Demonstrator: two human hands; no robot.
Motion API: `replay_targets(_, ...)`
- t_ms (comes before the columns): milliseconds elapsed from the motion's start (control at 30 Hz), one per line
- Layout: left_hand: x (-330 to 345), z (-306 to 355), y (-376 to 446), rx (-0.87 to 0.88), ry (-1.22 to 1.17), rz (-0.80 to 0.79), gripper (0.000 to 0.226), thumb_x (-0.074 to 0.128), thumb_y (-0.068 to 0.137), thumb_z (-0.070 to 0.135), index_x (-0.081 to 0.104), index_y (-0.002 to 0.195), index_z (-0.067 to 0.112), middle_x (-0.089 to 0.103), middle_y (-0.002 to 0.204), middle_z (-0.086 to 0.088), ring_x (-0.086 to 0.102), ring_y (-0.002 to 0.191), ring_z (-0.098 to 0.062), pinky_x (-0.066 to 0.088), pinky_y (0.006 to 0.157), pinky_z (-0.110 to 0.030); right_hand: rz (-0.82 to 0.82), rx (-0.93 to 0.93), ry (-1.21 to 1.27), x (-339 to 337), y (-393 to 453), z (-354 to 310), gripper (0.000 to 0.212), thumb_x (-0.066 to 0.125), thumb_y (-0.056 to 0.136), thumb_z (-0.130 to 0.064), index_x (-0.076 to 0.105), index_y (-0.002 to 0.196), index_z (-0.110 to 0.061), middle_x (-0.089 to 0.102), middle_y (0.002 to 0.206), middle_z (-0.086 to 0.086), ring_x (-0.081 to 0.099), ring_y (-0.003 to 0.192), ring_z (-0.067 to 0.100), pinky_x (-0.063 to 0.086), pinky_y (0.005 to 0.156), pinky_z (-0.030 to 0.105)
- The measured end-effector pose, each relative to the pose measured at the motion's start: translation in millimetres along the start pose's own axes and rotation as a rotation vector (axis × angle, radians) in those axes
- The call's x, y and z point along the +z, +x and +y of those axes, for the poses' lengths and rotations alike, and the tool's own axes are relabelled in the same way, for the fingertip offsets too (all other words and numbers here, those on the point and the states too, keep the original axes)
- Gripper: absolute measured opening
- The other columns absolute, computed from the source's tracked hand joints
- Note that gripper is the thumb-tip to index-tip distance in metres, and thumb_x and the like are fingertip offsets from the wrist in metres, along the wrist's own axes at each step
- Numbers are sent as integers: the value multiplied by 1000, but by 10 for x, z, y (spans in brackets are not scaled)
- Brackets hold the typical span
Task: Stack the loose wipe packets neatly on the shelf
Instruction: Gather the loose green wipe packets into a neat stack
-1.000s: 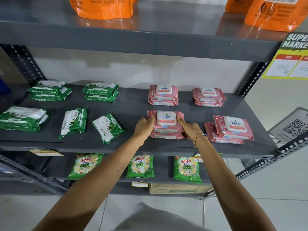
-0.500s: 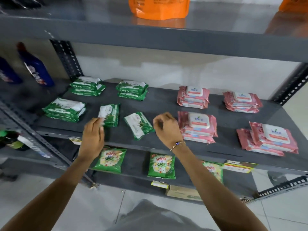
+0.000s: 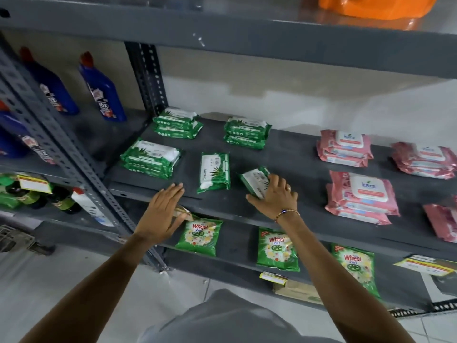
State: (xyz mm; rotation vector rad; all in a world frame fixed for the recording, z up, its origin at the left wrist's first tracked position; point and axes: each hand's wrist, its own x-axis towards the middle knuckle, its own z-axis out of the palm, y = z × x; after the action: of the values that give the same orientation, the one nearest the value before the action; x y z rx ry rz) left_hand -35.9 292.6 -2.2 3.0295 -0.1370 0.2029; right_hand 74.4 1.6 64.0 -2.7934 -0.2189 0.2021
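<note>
Two loose green wipe packets lie on the grey shelf [image 3: 296,169]. One green packet [image 3: 214,173] lies alone, lengthwise. My right hand [image 3: 273,196] rests on the other green packet [image 3: 254,178], fingers curled over it. My left hand [image 3: 164,209] hovers open at the shelf's front edge, left of the lone packet, touching nothing. Behind are neat green stacks [image 3: 150,157], [image 3: 176,122], [image 3: 246,132]. To the right stand pink wipe stacks [image 3: 345,148], [image 3: 362,194], [image 3: 424,159].
Green detergent pouches [image 3: 200,235] lie on the lower shelf. Blue bottles [image 3: 102,87] stand on the neighbouring rack at left, behind a perforated grey upright [image 3: 146,78]. An orange bag [image 3: 371,6] sits on the top shelf. Price tags hang off the shelf edges.
Both hands left the pink stack and moved left to the green packets. My right hand has come down on the right loose packet; my left hand dropped toward the shelf edge. The view shifted left.
</note>
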Motion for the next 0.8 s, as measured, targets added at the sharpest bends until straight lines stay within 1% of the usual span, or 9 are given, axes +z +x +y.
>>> replay_targets(67,30,17,31,-21,9,14,69,14,97,51,36,141,4,43,148,-14,29,138,-25,12,114,-36,-21,38,25,-27,26,-33,81,63,69,-53,32,132,-12,43,133,12,43,124,35,36,102,50)
replay_targets(133,73,23,57,-51,19,34,65,15,98,48,41,137,4,49,142,-14,32,133,-25,18,110,-39,-15,103,116,-87,52,-68,75,68,66,-46,38,125,-11,48,129,12,47,119,35,43,98,49)
replay_targets(233,121,16,83,-68,59,76,56,31,95,43,49,130,3,56,135,-16,35,128,-25,23,105,-40,56,203,273,-188,58,-92,67,69,64,-46,44,113,-7,56,122,15,53,112,38,47,89,43)
replay_targets(300,144,9,107,-55,61,114,54,39,90,39,52,127,2,59,130,-18,37,125,-26,25,102,-42,97,237,326,-234,49,-120,64,67,68,-47,44,110,-5,58,119,17,54,110,38,44,85,39)
replay_targets(367,154,-2,127,-47,56,147,53,39,91,40,53,125,1,61,127,-19,38,123,-27,27,100,-43,128,219,339,-254,43,-215,62,64,72,-49,44,110,-5,59,117,18,55,108,38,42,82,38)
replay_targets(467,159,-35,126,-31,45,149,55,24,97,45,47,126,4,62,126,-19,40,122,-27,28,100,-43,160,130,353,-217,39,-526,63,58,75,-54,42,112,-6,57,116,18,56,107,37,42,82,38)
replay_targets(533,172,-46,122,-16,49,146,55,20,97,45,45,127,6,62,126,-18,41,123,-27,29,101,-43,180,45,345,-155,39,-787,62,56,76,-53,42,114,-6,55,116,19,55,106,38,45,85,41)
replay_targets(633,192,-51,122,-37,66,155,57,18,97,46,46,127,6,63,125,-18,41,122,-26,30,101,-41,218,-72,288,-57,92,-1142,62,55,76,-53,44,113,-4,55,115,21,54,105,40,47,85,46)
replay_targets(800,232,-78,132,-3,100,236,55,20,97,44,45,127,5,62,124,-19,42,121,-27,31,100,-41,208,-48,161,121,192,-1401,70,52,77,-58,41,121,-4,50,120,22,48,112,42,44,88,51)
